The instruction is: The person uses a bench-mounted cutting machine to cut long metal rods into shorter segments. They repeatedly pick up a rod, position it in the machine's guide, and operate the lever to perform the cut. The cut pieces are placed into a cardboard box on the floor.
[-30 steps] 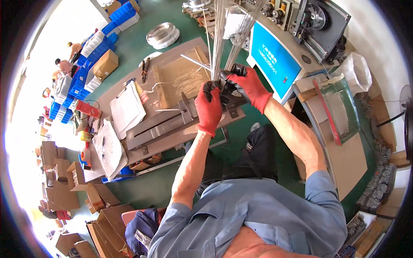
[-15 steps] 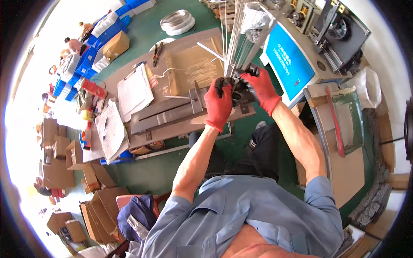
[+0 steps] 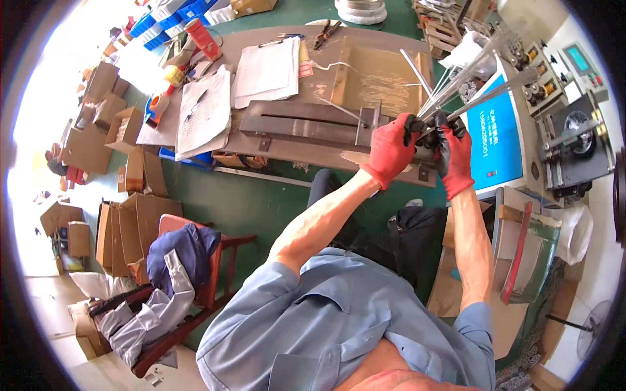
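Note:
Both my hands wear red gloves with black fingers. My left hand is closed at the near end of a loose bundle of long thin metal wires. My right hand also grips this end, its fingers curled close beside the left ones. From my hands the wires fan out up and to the right, in front of the blue machine. The ends between my fingers are hidden. Just left of and below my hands lies a long slotted metal fixture at the table's near edge, with a small upright plate across it.
On the brown table lie papers, pliers, a shallow wooden tray and a red cylinder. A blue-fronted machine stands at right. A chair draped with clothing and cardboard boxes are at left.
The wire bundle has gone from nearly upright to leaning right. My view has shifted, so the table and my hands appear further right. Both hands still grip the wires.

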A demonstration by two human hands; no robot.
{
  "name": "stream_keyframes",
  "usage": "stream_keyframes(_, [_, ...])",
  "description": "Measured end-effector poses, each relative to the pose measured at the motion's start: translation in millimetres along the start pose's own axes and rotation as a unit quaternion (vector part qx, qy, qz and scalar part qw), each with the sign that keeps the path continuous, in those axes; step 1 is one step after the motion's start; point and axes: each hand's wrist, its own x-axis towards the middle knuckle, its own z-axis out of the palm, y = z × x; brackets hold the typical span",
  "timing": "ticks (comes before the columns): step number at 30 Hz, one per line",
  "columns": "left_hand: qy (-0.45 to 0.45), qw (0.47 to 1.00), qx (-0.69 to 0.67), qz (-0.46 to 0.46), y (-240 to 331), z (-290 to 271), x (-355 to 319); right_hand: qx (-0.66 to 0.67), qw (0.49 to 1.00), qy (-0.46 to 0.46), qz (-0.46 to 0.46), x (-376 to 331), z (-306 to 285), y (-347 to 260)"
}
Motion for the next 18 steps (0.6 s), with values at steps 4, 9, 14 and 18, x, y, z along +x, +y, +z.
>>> stream_keyframes(4, [0.042, 0.997, 0.057, 0.038, -14, -44, 2, 0.013, 0.998, 0.035, -0.046, 10, 15, -11])
stream_keyframes(9, [0.062, 0.971, 0.226, -0.033, -66, -159, -10, 0.108, 0.992, 0.023, -0.055, 17, -4, -36])
stream_keyframes(14, [-0.001, 0.879, 0.452, -0.152, -124, -228, -34, 0.022, 0.99, -0.006, -0.141, 22, 0, -39])
stream_keyframes(18, [-0.023, 0.844, 0.505, -0.179, -142, -226, -40, -0.089, 0.981, -0.021, -0.17, 22, -4, -42])
